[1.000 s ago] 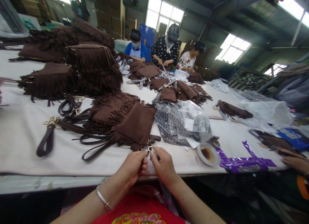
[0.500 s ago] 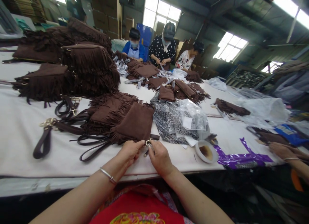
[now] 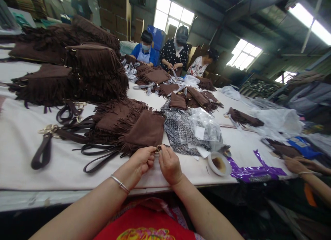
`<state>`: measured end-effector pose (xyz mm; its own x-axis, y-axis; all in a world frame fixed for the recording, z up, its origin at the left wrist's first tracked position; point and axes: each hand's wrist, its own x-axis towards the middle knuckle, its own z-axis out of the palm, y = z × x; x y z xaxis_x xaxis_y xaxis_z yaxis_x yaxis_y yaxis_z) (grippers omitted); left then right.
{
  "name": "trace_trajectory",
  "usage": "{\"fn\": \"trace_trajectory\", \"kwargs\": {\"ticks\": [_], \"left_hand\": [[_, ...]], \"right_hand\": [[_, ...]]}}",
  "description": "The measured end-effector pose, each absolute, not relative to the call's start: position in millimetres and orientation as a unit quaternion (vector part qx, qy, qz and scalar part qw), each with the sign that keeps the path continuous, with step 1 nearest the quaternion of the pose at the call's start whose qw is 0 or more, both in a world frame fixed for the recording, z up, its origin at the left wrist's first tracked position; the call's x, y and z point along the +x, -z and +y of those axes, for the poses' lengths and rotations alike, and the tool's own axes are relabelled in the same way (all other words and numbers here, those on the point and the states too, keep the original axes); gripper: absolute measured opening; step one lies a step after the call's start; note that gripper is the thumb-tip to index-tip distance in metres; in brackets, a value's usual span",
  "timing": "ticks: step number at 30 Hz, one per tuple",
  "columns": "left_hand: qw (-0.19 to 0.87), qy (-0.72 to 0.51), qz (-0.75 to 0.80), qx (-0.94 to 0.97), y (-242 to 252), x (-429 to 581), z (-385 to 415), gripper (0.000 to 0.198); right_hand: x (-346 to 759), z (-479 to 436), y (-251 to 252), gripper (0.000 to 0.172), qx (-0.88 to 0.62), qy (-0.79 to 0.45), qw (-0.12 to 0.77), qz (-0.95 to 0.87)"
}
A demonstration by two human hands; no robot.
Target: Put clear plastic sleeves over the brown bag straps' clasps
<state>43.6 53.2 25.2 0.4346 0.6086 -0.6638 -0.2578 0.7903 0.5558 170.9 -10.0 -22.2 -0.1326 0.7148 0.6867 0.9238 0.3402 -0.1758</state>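
Observation:
A brown fringed bag lies on the table in front of me, its lower right corner at my fingertips. A small gold-coloured metal ring sits between my two hands at that corner. My left hand is closed, thumb and forefinger pinching the ring's left side. On the other side, my right hand is closed too, its fingertips on the ring. A short dark strap end shows just behind the right fingers. Dark wrist straps with gold clasps lie to the left.
Stacked fringed bags rise at the back left. Patterned fabric in clear plastic, a white bowl with brown residue and purple plastic lie to the right. A co-worker's hand is at far right; several people work across the table.
Both hands have risen slightly with the ring. The right fingers have closed further around it, and the metal piece that hung below is no longer visible.

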Motion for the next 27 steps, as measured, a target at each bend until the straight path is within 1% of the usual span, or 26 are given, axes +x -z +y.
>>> {"fn": "trace_trajectory", "kwargs": {"ticks": [3,8,17,22,27], "left_hand": [[0.846,-0.256,0.436,0.168,-35,44,58,0.019],[0.858,-0.255,0.420,0.146,-47,42,64,0.018],[0.843,-0.261,0.447,0.144,-49,37,62,0.019],[0.850,-0.270,0.430,0.138,-51,37,62,0.016],[0.860,-0.261,0.418,0.136,-55,37,63,0.015]], "right_hand": [[170,-8,20,0.044,-0.548,0.164,0.366,-0.734],[172,-5,15,0.052,-0.520,0.186,0.375,-0.745],[185,-4,11,0.059,-0.482,0.193,0.352,-0.779],[178,2,7,0.056,-0.472,0.215,0.374,-0.769],[174,6,8,0.058,-0.471,0.224,0.383,-0.763]]}}
